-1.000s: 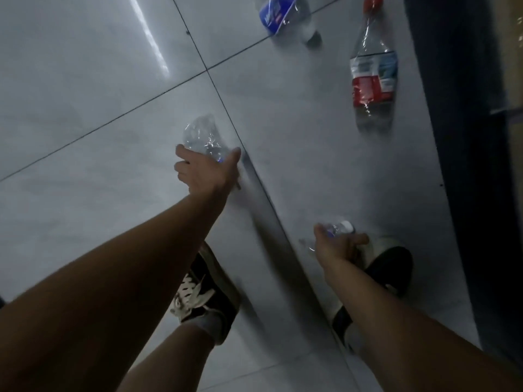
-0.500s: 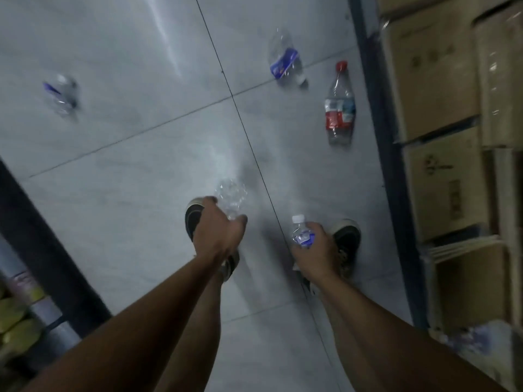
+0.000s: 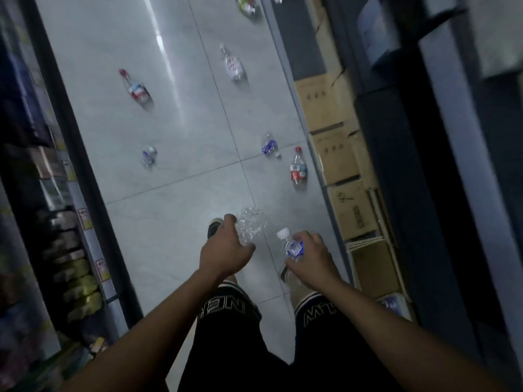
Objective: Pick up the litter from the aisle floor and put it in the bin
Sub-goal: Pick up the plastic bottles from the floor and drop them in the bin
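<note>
Left hand: fingers and thumb curled round a crumpled clear plastic bottle, held above the grey tiled aisle floor. Right hand: fingers wrapped round a small water bottle with a white cap and blue label, cap pointing away from the body. Both forearms extend forward over black shorts with pale lettering at the hems; the toe of a shoe shows just beyond the left hand.

Litter on the floor, placed relative to the red-capped bottle with a red label that lies ahead of the right hand, close to the cardboard boxes: just to its left and slightly farther off, a crushed bottle with a blue label; well to its left, a small crushed bottle; farther down the aisle and left, another red-capped bottle; farther down the aisle, a clear bottle with a white-and-red label; at the far end, blurred, a greenish piece of litter. Stocked shelving lines the aisle opposite the boxes. No bin appears in view.
</note>
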Available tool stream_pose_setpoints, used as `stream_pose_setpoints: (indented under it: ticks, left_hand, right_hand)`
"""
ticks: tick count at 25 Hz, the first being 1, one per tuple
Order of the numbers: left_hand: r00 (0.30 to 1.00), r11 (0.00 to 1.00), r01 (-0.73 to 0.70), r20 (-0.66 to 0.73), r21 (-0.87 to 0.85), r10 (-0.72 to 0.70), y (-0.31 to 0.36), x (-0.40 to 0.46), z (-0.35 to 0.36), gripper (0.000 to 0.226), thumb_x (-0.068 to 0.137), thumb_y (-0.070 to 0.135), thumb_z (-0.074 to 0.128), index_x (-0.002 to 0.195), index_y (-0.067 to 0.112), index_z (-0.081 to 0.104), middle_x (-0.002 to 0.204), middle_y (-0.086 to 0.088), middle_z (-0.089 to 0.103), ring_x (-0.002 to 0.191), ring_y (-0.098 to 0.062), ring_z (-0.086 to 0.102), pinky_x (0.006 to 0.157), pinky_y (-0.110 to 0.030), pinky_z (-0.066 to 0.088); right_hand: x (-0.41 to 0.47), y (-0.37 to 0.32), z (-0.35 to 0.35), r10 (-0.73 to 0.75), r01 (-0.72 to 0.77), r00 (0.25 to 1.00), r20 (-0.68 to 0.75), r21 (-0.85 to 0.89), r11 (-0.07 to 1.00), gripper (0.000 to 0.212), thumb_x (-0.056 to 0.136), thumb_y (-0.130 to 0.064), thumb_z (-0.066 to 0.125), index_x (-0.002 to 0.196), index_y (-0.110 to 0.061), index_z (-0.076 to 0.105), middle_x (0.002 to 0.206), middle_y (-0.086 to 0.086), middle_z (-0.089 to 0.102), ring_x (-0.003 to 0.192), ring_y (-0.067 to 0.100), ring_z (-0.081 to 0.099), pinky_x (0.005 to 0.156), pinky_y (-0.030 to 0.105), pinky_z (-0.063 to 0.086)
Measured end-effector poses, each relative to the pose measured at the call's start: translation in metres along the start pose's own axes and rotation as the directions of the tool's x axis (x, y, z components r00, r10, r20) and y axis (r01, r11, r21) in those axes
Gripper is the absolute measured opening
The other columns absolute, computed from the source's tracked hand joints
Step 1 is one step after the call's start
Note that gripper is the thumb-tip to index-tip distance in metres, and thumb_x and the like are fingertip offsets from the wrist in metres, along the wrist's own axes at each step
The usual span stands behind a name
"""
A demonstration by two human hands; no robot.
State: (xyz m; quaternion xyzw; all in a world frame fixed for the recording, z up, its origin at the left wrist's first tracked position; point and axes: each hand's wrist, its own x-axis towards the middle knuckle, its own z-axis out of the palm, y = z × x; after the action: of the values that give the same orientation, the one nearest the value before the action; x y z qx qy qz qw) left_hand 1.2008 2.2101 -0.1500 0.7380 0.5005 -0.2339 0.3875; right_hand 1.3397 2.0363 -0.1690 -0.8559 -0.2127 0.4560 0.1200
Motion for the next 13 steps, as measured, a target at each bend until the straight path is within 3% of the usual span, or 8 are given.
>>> stream_pose_setpoints:
  ticks: [6,11,13]
  left_hand:
    - [0.982,0.981,-0.189,-0.007,0.050,0.189,-0.007,-0.075,-0.074,0.066,0.074,0.048,0.065,0.129,0.029,0.034,0.117,-0.002,0.063,0.094,-0.031,0.062,0.078,-0.039,0.049]
    - [0.936,0.917,-0.345,0.147,0.199,0.321,-0.034,-0.093,-0.119,0.077,0.063,0.056,0.058,0.131,0.028,0.034,0.117,-0.003,0.063,0.091,-0.029,0.063,0.074,-0.037,0.047]
    - [0.900,0.853,-0.432,0.195,0.292,0.389,-0.033,-0.094,-0.129,0.072,0.070,0.051,0.062,0.132,0.026,0.035,0.116,-0.005,0.065,0.090,-0.029,0.063,0.076,-0.038,0.049]
  right_hand:
    - [-0.110,-0.035,-0.047,-0.018,0.015,0.989,-0.147,-0.022,1.000,0.051,0.079,-0.031,0.078,0.123,-0.029,0.053,0.117,0.001,0.048,0.094,0.024,0.059,0.083,0.040,0.055]
    - [-0.186,-0.043,-0.015,0.156,-0.106,0.926,-0.343,0.160,0.981,0.053,0.079,-0.034,0.077,0.124,-0.034,0.050,0.119,0.000,0.048,0.095,0.027,0.060,0.081,0.039,0.052]
    - [-0.217,-0.044,0.010,0.246,-0.168,0.895,-0.371,0.231,0.958,0.054,0.080,-0.034,0.078,0.126,-0.033,0.049,0.119,0.001,0.047,0.096,0.029,0.060,0.079,0.037,0.049]
